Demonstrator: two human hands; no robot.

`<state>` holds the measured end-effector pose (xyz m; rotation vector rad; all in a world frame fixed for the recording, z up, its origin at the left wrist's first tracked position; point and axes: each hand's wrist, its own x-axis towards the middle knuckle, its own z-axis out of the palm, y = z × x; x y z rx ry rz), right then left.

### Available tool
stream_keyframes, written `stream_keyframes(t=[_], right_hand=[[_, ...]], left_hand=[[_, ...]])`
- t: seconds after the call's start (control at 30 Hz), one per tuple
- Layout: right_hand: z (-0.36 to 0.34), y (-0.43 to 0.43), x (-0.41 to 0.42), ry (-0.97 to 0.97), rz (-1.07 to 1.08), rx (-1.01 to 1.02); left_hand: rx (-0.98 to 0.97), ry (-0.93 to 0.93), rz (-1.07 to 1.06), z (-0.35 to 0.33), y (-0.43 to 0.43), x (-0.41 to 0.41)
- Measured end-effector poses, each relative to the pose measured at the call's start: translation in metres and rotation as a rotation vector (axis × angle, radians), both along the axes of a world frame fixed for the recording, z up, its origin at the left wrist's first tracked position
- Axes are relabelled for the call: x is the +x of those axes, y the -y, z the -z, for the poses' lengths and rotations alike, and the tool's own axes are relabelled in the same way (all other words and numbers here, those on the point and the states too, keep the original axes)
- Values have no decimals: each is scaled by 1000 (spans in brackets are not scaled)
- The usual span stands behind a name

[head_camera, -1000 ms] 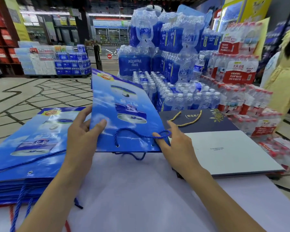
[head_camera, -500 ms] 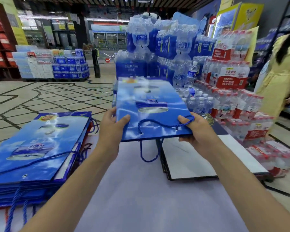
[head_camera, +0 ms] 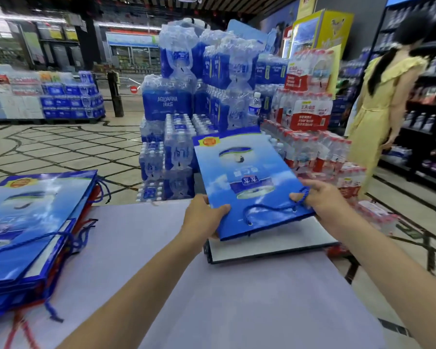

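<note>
My left hand (head_camera: 202, 215) grips the near left corner of the blue paper bag (head_camera: 244, 182), thumb on top, fingers beneath. My right hand (head_camera: 320, 200) pinches the near right edge together with the blue cord handle (head_camera: 269, 210). The bag is folded flat and held tilted above the flat white box (head_camera: 262, 245) at the far right of the table (head_camera: 237, 298). A stack of similar bags (head_camera: 30, 222) lies at the left. Packs of bottled water (head_camera: 176, 147) stand beyond the far edge.

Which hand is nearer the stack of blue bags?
Left. The left hand grips the held bag at its left edge, apart from the stack of bags; the right hand grips its right edge, farther off.
</note>
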<state>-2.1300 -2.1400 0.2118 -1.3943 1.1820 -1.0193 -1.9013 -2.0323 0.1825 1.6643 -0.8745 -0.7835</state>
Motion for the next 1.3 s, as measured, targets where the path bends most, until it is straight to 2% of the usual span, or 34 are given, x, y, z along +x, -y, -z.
stream_keyframes(t=[0.07, 0.13, 0.2, 0.27, 0.5, 0.63, 0.73, 0.77, 0.9, 0.97, 1.07, 1.17, 1.3], right_hand=[[17, 3, -9, -279, 16, -17], [27, 2, -15, -465, 9, -44], [28, -6, -17, -614, 28, -98], [27, -11, -18, -681, 33, -134], [20, -16, -22, -840, -19, -105], [10, -10, -19, -1050, -63, -152], [-9, -7, -13, -1191, -176, -131], [-16, -4, -10, -1167, -202, -89], [-44, 2, 4, -872, -246, 131], [-53, -1, 13, -847, -271, 152], [-53, -13, 37, -897, -275, 23], [-42, -28, 70, -894, -277, -175], [-26, -64, 133, -720, -326, -285]], left_hand=[[135, 263, 8, 14, -2, -3], [205, 473, 7, 18, -7, -7], [247, 611, -8, 17, -12, -11], [277, 710, -15, 16, -14, -14], [291, 800, 6, 22, -14, -17], [254, 847, -37, 25, -17, -21], [248, 868, -53, 25, -18, -22], [251, 873, -51, 25, -19, -22], [236, 827, -16, 26, -17, -18], [217, 762, 23, 25, -18, -11], [145, 649, 54, 18, -28, 7], [70, 642, 17, -2, -50, 35], [40, 687, -118, -37, -89, 96]])
